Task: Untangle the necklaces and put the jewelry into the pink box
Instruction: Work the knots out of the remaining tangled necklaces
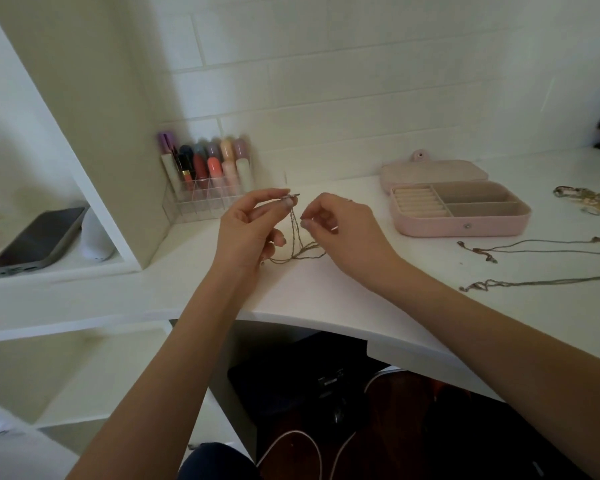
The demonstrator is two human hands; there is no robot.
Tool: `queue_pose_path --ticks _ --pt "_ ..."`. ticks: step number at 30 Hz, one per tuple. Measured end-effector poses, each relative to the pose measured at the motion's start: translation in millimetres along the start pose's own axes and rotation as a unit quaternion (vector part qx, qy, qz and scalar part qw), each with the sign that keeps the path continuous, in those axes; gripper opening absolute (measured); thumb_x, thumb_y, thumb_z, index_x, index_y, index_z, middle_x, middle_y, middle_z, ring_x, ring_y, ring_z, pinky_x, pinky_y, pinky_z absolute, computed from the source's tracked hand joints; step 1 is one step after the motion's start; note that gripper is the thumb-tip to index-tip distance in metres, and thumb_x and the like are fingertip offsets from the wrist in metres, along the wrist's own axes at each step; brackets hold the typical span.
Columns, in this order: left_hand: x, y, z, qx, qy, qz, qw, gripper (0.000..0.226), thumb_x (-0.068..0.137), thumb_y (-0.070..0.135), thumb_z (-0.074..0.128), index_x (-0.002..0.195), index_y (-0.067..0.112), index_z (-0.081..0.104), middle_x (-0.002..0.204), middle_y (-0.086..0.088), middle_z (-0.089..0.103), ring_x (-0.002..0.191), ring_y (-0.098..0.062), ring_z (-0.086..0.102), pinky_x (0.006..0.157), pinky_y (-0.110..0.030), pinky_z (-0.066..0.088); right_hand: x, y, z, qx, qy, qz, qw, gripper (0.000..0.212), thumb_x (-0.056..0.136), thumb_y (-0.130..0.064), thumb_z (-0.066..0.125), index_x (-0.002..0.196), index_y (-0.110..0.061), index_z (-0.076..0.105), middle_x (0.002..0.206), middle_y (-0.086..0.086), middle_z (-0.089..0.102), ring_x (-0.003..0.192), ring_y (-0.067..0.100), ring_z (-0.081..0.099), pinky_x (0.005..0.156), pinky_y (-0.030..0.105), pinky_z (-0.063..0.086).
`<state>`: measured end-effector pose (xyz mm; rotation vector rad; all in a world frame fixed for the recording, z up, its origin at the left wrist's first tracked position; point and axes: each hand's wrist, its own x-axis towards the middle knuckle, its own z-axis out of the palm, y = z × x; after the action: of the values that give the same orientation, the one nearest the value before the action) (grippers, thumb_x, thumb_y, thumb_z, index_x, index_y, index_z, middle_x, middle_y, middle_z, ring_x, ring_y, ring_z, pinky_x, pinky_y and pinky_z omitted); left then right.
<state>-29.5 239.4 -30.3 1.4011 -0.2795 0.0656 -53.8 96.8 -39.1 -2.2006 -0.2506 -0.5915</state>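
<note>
A thin, twisted metal necklace chain [297, 237] is held up above the white desk top [326, 289] by both hands. Its upper end is pinched between thumb and forefinger of the left hand [248, 230], at the top near the clear plastic lipstick organiser [207, 188]. A strand lower down is pinched by the fingertips of the right hand [340, 226]. Both hands are thus closed on the chain and are kept near to each other, but they are not touching. The lower loops of the chain are lying on the desk between the wrists.

The step in hand is judged to be the untwisting of this chain. It is best done slowly: the twisted part should be kept slack, and the strands should be eased apart sideways, not pulled along their length, because a pull can tighten the knot. The exact place of the knot cannot be told, as the picture is a little blurred there.

The open pink jewelry box [459, 209] with beige compartments is waiting to the right, and its compartments seem to be empty. Two more thin chains [534, 251] are lying on the desk in front of it, well apart from the hands.
</note>
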Motion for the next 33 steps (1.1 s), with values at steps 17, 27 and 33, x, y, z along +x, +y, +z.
queue_pose_path --ticks 17,27,33 --pt "-3.3 2.3 2.3 -0.071 -0.049 -0.063 0.994 0.04 0.073 0.05 0.059 0.1 0.021 0.067 0.104 0.006 0.072 0.039 -0.003 0.037 0.032 -0.012 0.02 2.3 -10.9 -12.1 0.305 -0.003 0.134 0.943 0.015 0.094 -0.008 0.053 0.08 -0.009 0.056 0.069 0.008 0.065 0.061 0.02 0.065 0.058 0.027 0.056" --pt "-6.6 3.1 2.5 -0.057 -0.091 -0.07 0.992 0.049 0.068 0.057 0.058 0.099 0.021 0.067 0.107 0.003 0.071 0.036 -0.001 0.026 0.032 -0.011 0.019 7.3 -7.6 -23.1 0.293 0.0 0.172 0.941 0.02 0.092 -0.018 0.058 0.072 -0.016 0.063 0.049 -0.004 0.034 0.039 0.009 0.028 0.044 0.021 0.026" --pt "-5.5 3.4 1.6 -0.044 -0.086 -0.059 0.994 0.049 0.065 0.06 0.058 0.094 0.023 0.071 0.1 0.005 0.072 0.036 -0.002 0.026 0.031 -0.012 0.019 0.6 -6.4 -24.0 0.157 0.014 0.109 0.981 0.013 0.088 -0.023 0.065 0.081 -0.012 0.068 0.044 -0.009 0.034 0.038 0.005 0.029 0.043 0.012 0.025"
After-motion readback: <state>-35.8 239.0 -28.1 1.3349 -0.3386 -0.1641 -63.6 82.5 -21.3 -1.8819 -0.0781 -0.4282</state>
